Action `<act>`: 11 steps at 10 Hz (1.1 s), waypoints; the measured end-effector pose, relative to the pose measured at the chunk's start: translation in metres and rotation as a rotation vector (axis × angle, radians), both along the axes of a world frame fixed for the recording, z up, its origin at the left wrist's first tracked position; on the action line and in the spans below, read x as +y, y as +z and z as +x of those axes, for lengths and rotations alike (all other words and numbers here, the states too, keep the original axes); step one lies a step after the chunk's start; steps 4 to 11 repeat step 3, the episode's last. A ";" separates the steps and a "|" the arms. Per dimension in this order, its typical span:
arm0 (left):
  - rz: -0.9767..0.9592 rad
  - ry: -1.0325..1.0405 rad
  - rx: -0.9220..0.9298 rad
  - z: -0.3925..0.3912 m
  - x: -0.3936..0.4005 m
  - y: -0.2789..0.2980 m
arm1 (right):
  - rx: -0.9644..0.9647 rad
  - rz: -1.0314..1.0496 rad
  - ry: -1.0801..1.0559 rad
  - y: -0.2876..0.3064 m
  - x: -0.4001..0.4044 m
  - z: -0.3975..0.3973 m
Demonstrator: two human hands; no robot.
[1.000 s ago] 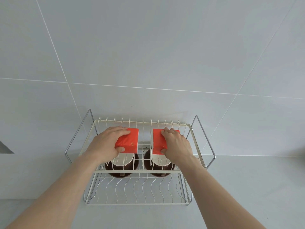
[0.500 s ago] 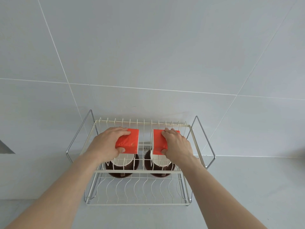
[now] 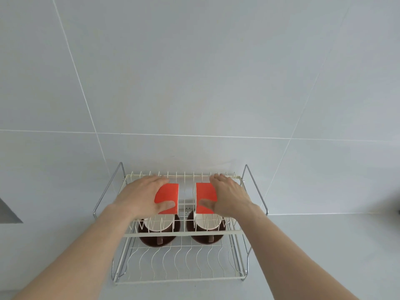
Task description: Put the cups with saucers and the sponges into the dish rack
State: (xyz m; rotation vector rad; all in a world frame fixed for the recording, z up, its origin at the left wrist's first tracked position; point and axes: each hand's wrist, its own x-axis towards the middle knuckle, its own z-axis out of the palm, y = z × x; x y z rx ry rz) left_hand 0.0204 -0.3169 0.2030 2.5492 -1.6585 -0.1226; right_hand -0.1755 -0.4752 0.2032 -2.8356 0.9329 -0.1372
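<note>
A two-tier cream wire dish rack [image 3: 181,234] stands against the tiled wall. On its upper shelf lie two orange sponges with white undersides. My left hand [image 3: 140,197] lies flat over the left sponge [image 3: 168,194], thumb on its near edge, fingers loosely spread. In the same way my right hand [image 3: 230,197] rests on the right sponge [image 3: 205,194]. Under the shelf, on the lower tier, a left white cup [image 3: 158,224] sits on a dark brown saucer [image 3: 159,240], and a right white cup [image 3: 207,223] on its own brown saucer [image 3: 205,239].
Chrome side handles [image 3: 255,191] rise at both ends of the rack. The pale counter [image 3: 324,256] stretches to the right. A grey edge [image 3: 8,213] shows at the far left. The front of the lower tier [image 3: 179,265] holds nothing.
Both hands have flattened and slid outward on the sponges, fingers now reaching the rack's back rail. The sponges lie flatter on the upper shelf and a little further apart.
</note>
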 end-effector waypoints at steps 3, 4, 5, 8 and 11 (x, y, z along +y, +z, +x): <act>-0.033 0.065 -0.112 -0.026 0.019 0.030 | 0.002 -0.055 -0.054 0.027 0.009 -0.032; -0.033 0.065 -0.112 -0.026 0.019 0.030 | 0.002 -0.055 -0.054 0.027 0.009 -0.032; -0.033 0.065 -0.112 -0.026 0.019 0.030 | 0.002 -0.055 -0.054 0.027 0.009 -0.032; -0.033 0.065 -0.112 -0.026 0.019 0.030 | 0.002 -0.055 -0.054 0.027 0.009 -0.032; -0.033 0.065 -0.112 -0.026 0.019 0.030 | 0.002 -0.055 -0.054 0.027 0.009 -0.032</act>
